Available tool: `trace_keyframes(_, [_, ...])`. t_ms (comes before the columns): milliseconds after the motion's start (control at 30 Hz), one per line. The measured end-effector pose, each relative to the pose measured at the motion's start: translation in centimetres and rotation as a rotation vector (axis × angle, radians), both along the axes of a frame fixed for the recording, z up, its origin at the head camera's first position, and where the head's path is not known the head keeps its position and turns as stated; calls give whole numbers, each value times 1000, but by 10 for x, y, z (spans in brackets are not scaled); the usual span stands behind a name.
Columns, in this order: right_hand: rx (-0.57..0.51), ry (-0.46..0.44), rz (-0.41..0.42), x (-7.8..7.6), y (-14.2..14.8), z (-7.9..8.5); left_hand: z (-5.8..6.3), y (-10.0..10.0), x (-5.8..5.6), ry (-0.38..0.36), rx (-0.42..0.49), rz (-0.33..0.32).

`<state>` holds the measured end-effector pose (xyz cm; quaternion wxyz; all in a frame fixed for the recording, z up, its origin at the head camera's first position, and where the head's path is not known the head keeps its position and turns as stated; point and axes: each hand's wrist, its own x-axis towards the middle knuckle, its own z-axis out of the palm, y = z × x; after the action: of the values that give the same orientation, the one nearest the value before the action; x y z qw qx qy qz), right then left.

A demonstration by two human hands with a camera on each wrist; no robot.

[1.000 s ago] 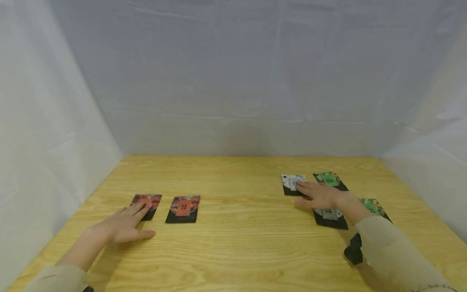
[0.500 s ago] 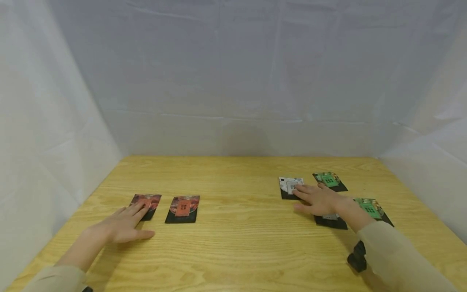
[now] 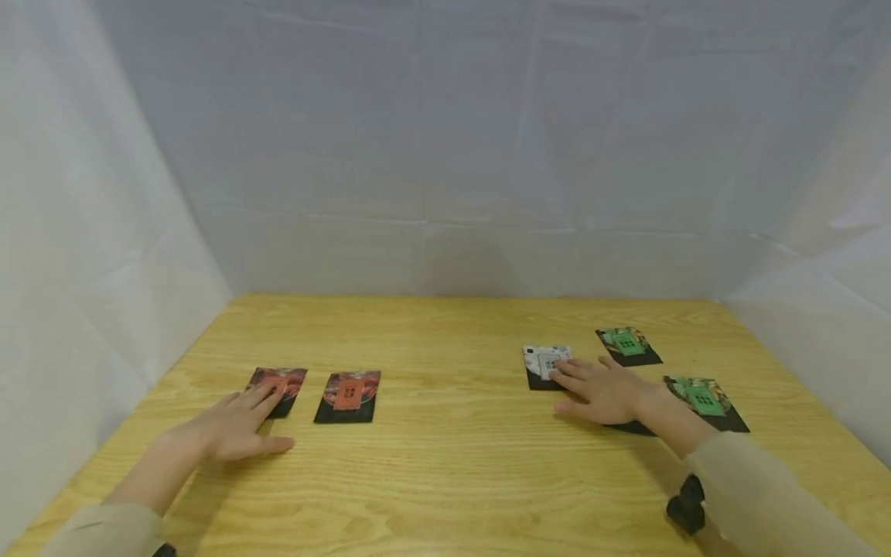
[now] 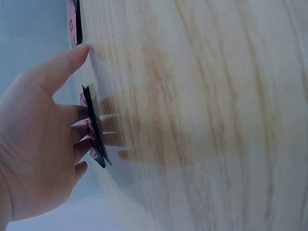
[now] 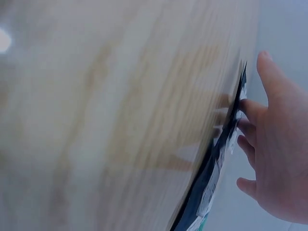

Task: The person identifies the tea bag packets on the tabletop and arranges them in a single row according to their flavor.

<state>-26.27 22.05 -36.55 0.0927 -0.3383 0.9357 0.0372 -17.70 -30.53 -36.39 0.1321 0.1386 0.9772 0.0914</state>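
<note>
My left hand (image 3: 237, 427) lies with straight fingers on a red-and-black flat packet (image 3: 294, 382) at the left of the table. A second red-and-black packet (image 3: 347, 397) is just to its right. At the right, the fingertips of my right hand (image 3: 604, 391) rest on a white-and-black packet (image 3: 537, 370), thumb spread out. Beneath that hand and wrist lies another dark packet (image 3: 636, 428), mostly hidden in the head view. In the right wrist view, a silver-and-black packet (image 5: 208, 185) shows below the fingers.
Two green-and-black packets lie on the right: one farther back (image 3: 629, 345), one beside my right forearm (image 3: 708, 402). The wooden table (image 3: 431, 480) is bordered by white sheeting (image 3: 431, 155) at the back and both sides. A black device (image 3: 687, 505) sits at my right wrist.
My right hand has slid the white-and-black packet left and toward me, away from the far green one. The hand now covers more of the packet beneath it. My left hand stays in place.
</note>
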Motion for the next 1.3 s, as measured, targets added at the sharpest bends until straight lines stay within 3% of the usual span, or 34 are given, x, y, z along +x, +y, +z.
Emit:
trace_keyframes(667, [13,-4,83,23,-17,4,3,1,-1,-7,-8,2])
trace_keyframes(1300, [24,100,141,41,-51,-3,1,0,-1,-25,-10,10])
